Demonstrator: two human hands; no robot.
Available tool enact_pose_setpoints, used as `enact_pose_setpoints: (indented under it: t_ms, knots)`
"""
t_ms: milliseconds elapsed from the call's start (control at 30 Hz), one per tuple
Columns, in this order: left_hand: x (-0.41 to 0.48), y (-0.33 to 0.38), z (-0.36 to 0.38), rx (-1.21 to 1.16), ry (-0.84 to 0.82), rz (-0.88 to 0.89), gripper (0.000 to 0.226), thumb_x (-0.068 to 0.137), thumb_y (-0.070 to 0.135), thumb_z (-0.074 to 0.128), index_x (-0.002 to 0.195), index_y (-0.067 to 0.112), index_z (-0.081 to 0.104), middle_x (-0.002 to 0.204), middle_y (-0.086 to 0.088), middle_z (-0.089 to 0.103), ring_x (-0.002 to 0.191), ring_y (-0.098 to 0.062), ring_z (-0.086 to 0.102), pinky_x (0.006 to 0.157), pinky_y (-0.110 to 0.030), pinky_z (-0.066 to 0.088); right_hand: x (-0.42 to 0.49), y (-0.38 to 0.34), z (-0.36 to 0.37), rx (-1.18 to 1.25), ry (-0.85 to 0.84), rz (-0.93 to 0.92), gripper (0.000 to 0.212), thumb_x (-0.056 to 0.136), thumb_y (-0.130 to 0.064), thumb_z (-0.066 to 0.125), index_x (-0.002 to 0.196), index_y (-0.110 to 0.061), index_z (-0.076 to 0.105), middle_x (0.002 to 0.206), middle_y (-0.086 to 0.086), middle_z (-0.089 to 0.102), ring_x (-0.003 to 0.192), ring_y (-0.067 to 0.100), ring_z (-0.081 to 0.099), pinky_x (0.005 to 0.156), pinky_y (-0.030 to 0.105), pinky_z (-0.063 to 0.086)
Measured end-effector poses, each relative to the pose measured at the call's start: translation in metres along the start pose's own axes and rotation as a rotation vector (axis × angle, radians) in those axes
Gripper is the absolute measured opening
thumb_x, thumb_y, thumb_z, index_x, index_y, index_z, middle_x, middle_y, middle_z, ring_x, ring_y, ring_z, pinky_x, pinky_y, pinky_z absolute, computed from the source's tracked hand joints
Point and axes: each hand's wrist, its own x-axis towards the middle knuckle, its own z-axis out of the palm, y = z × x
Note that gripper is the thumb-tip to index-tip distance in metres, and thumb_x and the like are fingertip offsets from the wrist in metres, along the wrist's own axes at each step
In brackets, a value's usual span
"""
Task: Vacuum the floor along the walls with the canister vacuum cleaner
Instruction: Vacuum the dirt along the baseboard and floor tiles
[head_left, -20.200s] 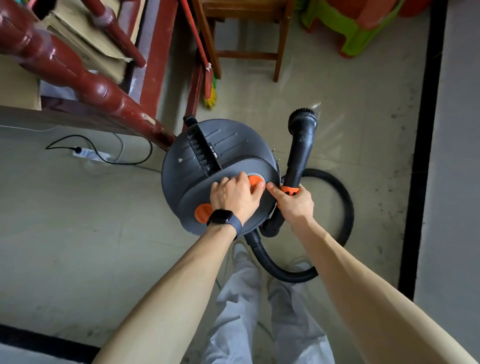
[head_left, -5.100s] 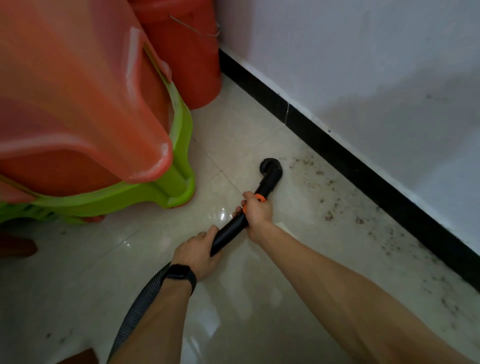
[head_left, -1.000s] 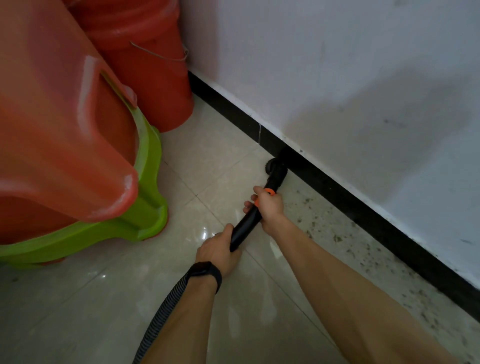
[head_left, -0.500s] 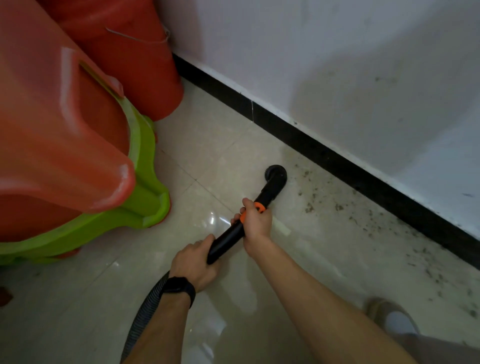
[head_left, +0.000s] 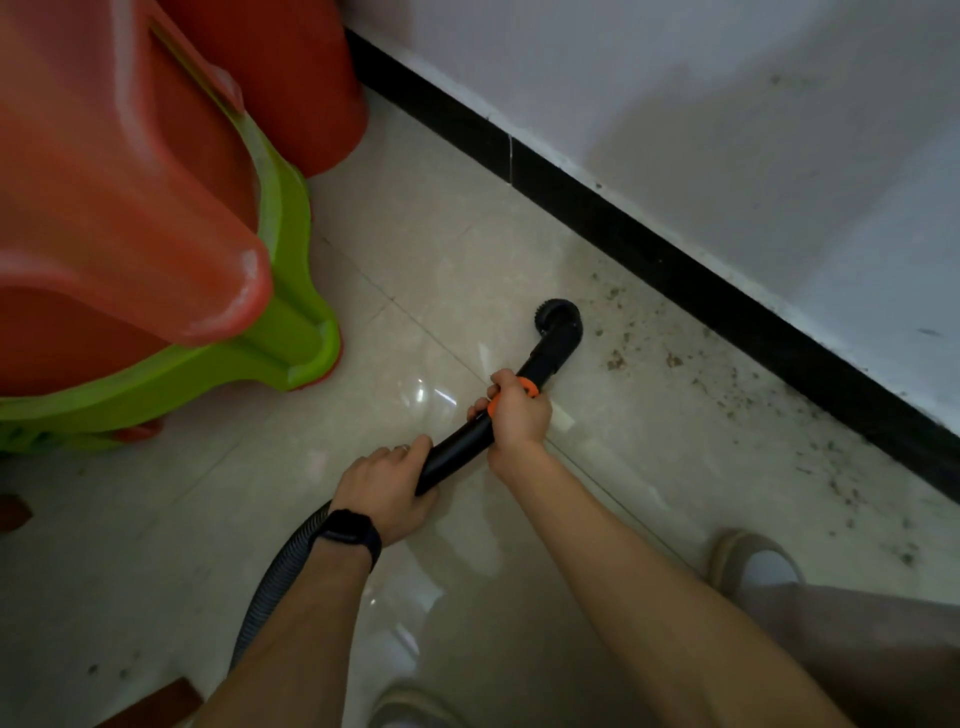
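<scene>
Progress: the floor (head_left: 441, 234) left of the nozzle (head_left: 558, 322) looks clean; grit (head_left: 675, 358) along the skirting (head_left: 675, 270) to its right is left to do.
Hands: the right hand (head_left: 517, 415) wraps the wand (head_left: 457, 452) at its orange collar (head_left: 527, 388); the left hand (head_left: 387, 488) grips its rear end.
Nozzle: down at the floor, near the skirting, not touching.
Room: stacked stools (head_left: 156, 208) crowd the left; rightward is open.

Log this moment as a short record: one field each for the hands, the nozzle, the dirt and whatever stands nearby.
left hand: grips the rear of the black wand, where the ribbed hose joins
right hand: grips the wand at its orange collar
nozzle: round head down at the floor, apart from the black baseboard
dirt: dark specks between nozzle and baseboard, running on rightward
nearby: red stool stacked on green stool, red bucket, all left of the nozzle
</scene>
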Motion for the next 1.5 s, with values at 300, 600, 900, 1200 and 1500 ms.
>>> enact_pose_setpoints:
  t_ms: [300, 600, 900, 1200, 1500]
  knots:
    - [0.03, 0.029, 0.002, 0.016, 0.018, 0.067, 0.034, 0.089, 0.045, 0.052, 0.112, 0.023, 0.039, 0.1, 0.0, 0.061, 0.086, -0.025, 0.059, 0.062, -0.033, 0.037, 0.019, -0.032, -0.013, 0.018, 0.021, -0.034, 0.013, 0.089, -0.004, 0.064, 0.09, -0.009, 0.052, 0.053, -0.001, 0.051, 0.041, 0.014, 0.047, 0.045, 0.026, 0.048]
    - [0.053, 0.046, 0.008, 0.004, 0.026, 0.038, 0.035, 0.094, 0.042, 0.049, 0.12, 0.023, 0.036, 0.107, -0.002, 0.062, 0.09, -0.025, 0.058, 0.065, -0.034, 0.036, 0.035, -0.055, -0.015, -0.003, 0.012, -0.047, 0.013, 0.089, -0.004, 0.067, 0.088, -0.009, 0.055, 0.056, 0.001, 0.053, 0.043, 0.015, 0.049, 0.046, 0.028, 0.049]
    - [0.082, 0.069, 0.002, -0.063, 0.028, 0.017, 0.037, 0.094, 0.037, 0.051, 0.125, 0.022, 0.036, 0.112, -0.005, 0.061, 0.096, -0.028, 0.057, 0.068, -0.035, 0.038, 0.061, -0.082, -0.014, -0.033, 0.003, -0.083, 0.015, 0.092, -0.008, 0.067, 0.086, -0.01, 0.054, 0.054, -0.001, 0.053, 0.042, 0.015, 0.049, 0.045, 0.027, 0.048]
    - [0.098, 0.054, -0.002, -0.335, -0.006, -0.04, 0.027, 0.091, 0.033, 0.057, 0.109, 0.025, 0.039, 0.09, 0.001, 0.058, 0.073, -0.018, 0.053, 0.06, -0.031, 0.046, 0.075, -0.088, 0.015, -0.175, 0.024, -0.158, 0.015, 0.093, -0.011, 0.067, 0.083, -0.009, 0.056, 0.061, 0.004, 0.053, 0.042, 0.016, 0.052, 0.048, 0.029, 0.05]
    - [0.098, 0.039, -0.026, -0.429, -0.059, -0.168, 0.022, 0.088, 0.033, 0.059, 0.098, 0.03, 0.041, 0.078, 0.007, 0.055, 0.062, -0.008, 0.053, 0.049, -0.025, 0.037, 0.078, -0.09, 0.051, -0.258, -0.066, -0.096, 0.02, 0.096, -0.021, 0.069, 0.085, -0.01, 0.056, 0.065, 0.003, 0.055, 0.043, 0.015, 0.054, 0.049, 0.028, 0.051]
